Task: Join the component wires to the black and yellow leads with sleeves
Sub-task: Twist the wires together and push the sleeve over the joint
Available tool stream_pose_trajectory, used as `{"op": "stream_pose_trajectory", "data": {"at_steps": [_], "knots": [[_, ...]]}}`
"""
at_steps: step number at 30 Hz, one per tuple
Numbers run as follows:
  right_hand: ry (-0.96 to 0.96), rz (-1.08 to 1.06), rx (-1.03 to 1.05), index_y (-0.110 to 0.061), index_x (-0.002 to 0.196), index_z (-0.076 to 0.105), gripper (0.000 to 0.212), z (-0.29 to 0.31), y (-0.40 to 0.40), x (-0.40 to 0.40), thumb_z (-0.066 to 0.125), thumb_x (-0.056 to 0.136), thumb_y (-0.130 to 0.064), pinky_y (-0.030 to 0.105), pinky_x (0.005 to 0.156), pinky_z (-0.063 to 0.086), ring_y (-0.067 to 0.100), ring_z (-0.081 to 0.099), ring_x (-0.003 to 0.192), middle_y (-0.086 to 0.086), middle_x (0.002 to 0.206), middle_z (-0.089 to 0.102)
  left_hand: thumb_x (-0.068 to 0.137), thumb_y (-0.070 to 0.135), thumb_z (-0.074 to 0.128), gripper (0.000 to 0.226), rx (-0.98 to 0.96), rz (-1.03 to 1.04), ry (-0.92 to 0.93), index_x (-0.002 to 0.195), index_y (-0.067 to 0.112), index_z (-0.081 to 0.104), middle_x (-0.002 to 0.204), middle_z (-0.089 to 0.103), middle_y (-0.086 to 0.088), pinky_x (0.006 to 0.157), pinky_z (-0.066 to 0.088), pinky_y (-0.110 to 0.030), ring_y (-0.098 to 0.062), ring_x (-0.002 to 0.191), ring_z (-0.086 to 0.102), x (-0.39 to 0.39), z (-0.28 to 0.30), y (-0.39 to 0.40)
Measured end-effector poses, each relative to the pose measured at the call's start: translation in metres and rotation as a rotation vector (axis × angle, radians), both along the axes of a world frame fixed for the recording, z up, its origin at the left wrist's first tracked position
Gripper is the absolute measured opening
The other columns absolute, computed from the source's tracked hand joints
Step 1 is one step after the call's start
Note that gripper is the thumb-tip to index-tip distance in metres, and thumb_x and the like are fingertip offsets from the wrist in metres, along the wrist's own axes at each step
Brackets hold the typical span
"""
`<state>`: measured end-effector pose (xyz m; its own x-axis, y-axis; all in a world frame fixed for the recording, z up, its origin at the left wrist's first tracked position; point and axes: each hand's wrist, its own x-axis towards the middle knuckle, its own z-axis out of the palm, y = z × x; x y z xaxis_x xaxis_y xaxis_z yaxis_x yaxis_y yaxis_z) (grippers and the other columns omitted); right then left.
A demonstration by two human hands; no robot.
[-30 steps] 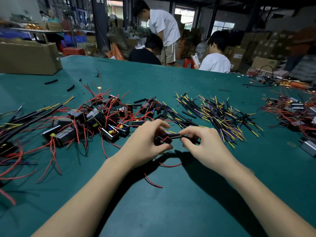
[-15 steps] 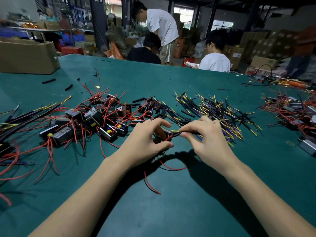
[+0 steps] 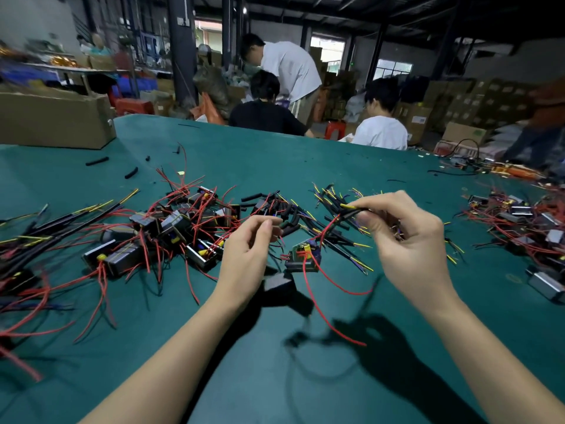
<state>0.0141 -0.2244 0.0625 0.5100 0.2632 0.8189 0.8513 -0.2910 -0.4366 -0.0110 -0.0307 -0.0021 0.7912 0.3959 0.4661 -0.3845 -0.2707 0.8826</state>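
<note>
My right hand pinches a black and yellow lead between thumb and fingers, raised over the pile of leads. A red wire runs from that pinch down to a small component, which hangs just above the green table; its other red wire trails toward me. My left hand hovers left of the component with curled fingers, thumb tip against forefinger, beside a short black sleeve. Whether it pinches anything I cannot tell.
A heap of components with red wires lies to the left, long black leads at the far left, more components at the right. A cardboard box stands back left. People work beyond the table's far edge.
My left hand has let go of the component, which now dangles by its red wire from my right hand. My right hand has lifted up and to the right with the lead.
</note>
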Motion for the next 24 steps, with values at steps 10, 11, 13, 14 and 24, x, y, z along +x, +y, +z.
{"op": "stream_pose_trajectory", "data": {"at_steps": [10, 11, 13, 14, 24], "knots": [[0.005, -0.064, 0.319, -0.034, 0.089, 0.063, 0.022, 0.055, 0.013, 0.004, 0.058, 0.092, -0.013, 0.032, 0.079, 0.047, 0.016, 0.060, 0.083, -0.004, 0.087, 0.067, 0.091, -0.001, 0.054, 0.021, 0.216, 0.085, 0.017, 0.097, 0.016, 0.066, 0.090, 0.065, 0.009, 0.077, 0.044, -0.010, 0.007, 0.081, 0.058, 0.009, -0.013, 0.012], [0.021, -0.071, 0.352, -0.033, 0.088, 0.062, 0.022, 0.057, 0.014, 0.005, 0.058, 0.093, -0.012, 0.031, 0.080, 0.047, 0.015, 0.061, 0.084, -0.001, 0.087, 0.067, 0.089, -0.001, 0.055, 0.021, 0.261, 0.084, 0.021, 0.099, 0.014, 0.066, 0.092, 0.064, 0.007, 0.081, 0.046, -0.015, 0.001, 0.083, 0.058, 0.009, -0.015, 0.012], [0.042, -0.064, 0.405, -0.029, 0.089, 0.062, 0.020, 0.061, 0.015, 0.003, 0.056, 0.094, -0.010, 0.024, 0.081, 0.047, 0.011, 0.061, 0.085, 0.006, 0.092, 0.068, 0.087, 0.000, 0.058, 0.021, 0.354, 0.087, 0.037, 0.103, 0.011, 0.066, 0.097, 0.062, 0.004, 0.089, 0.046, -0.025, -0.013, 0.092, 0.058, 0.010, -0.016, 0.012], [0.049, -0.054, 0.427, -0.026, 0.091, 0.062, 0.018, 0.063, 0.015, 0.001, 0.056, 0.094, -0.009, 0.021, 0.081, 0.047, 0.009, 0.061, 0.086, 0.010, 0.096, 0.068, 0.086, 0.001, 0.059, 0.022, 0.391, 0.090, 0.044, 0.105, 0.011, 0.066, 0.101, 0.061, 0.002, 0.092, 0.044, -0.027, -0.016, 0.098, 0.057, 0.009, -0.017, 0.012], [0.112, 0.201, 0.276, -0.019, 0.091, 0.063, 0.017, 0.078, 0.055, -0.038, 0.055, 0.093, -0.004, 0.014, 0.072, 0.045, -0.004, 0.060, 0.075, -0.018, 0.078, 0.069, 0.088, 0.015, 0.060, 0.022, 0.611, 0.136, 0.126, 0.110, 0.014, 0.062, 0.115, 0.058, 0.001, 0.096, 0.040, -0.030, -0.017, 0.113, 0.049, -0.004, -0.016, 0.005]]}}
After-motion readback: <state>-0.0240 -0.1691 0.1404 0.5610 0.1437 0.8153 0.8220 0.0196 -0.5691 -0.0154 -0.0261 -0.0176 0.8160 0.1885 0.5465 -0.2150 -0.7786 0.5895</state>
